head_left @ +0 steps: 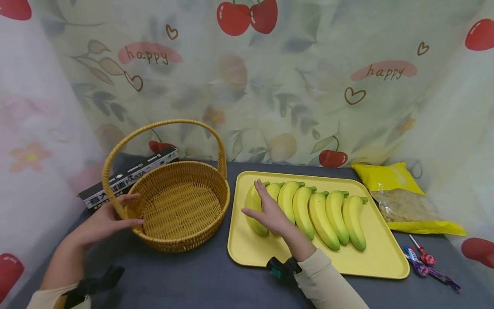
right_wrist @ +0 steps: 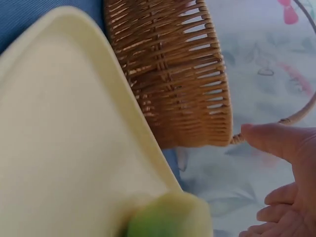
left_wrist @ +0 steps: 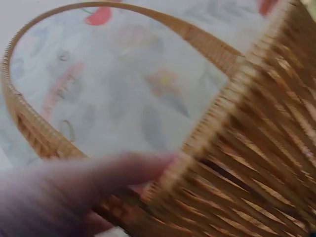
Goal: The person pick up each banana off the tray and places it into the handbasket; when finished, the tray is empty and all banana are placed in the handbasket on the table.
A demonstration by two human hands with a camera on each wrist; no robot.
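Note:
A round wicker basket (head_left: 181, 244) with a tall arched handle stands left of centre, nothing inside it. My left hand (head_left: 101, 225) grips its left rim by the foot of the handle, thumb on one side and fingers on the other. The left wrist view shows the thumb against the woven rim (left_wrist: 217, 116). Over the left end of a row of several yellow bananas (head_left: 320, 219) hovers my right hand (head_left: 272, 212), fingers straight and thumb spread. The bananas lie side by side on a yellow tray (head_left: 382, 257); the hand and forearm partly cover those at the left.
Behind the basket leans a black-and-white pasta box (head_left: 131, 178). Right of the tray lie a yellow bag of dry food (head_left: 409, 204) and several wrapped lollipops (head_left: 424, 266). A printed curtain (head_left: 270, 107) closes off the back and sides of the dark table (head_left: 216, 283).

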